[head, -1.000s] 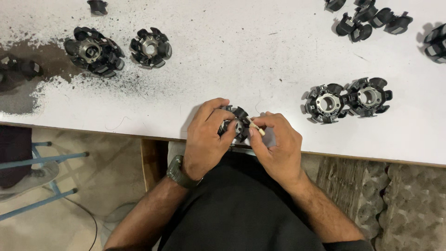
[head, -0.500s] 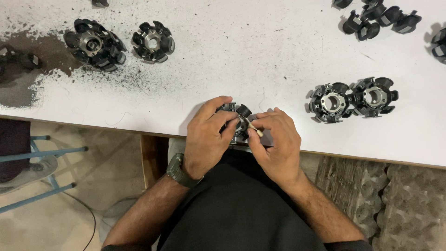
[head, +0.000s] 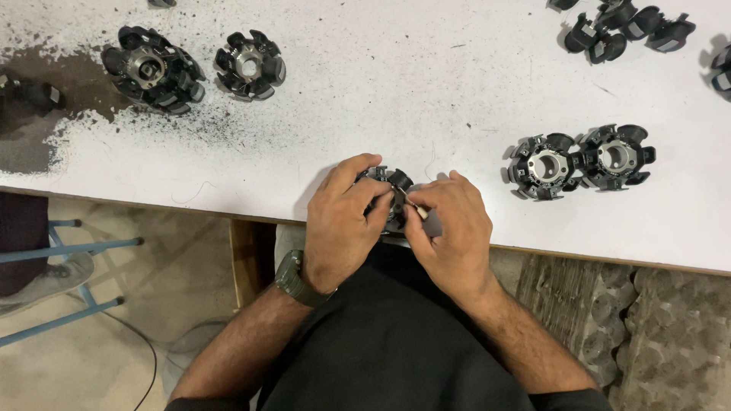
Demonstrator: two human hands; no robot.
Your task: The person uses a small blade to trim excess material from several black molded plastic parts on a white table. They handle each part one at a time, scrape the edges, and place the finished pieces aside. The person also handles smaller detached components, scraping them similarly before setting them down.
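Both hands, left hand (head: 346, 221) & right hand (head: 449, 228), grip black lobed plastic rotor (head: 388, 186) w/ metal hub.

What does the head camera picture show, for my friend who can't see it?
Two hands, left hand and right hand, hold a small black round part at the edge of a white table. More black round parts sit around the table.

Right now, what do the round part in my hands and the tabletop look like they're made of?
The round part between the left hand and right hand looks like matt black moulded plastic; the same kind of parts nearby show a shiny grey hub, probably metal. The tabletop looks like smooth white laminate, speckled with dark dust; its core isn't visible.
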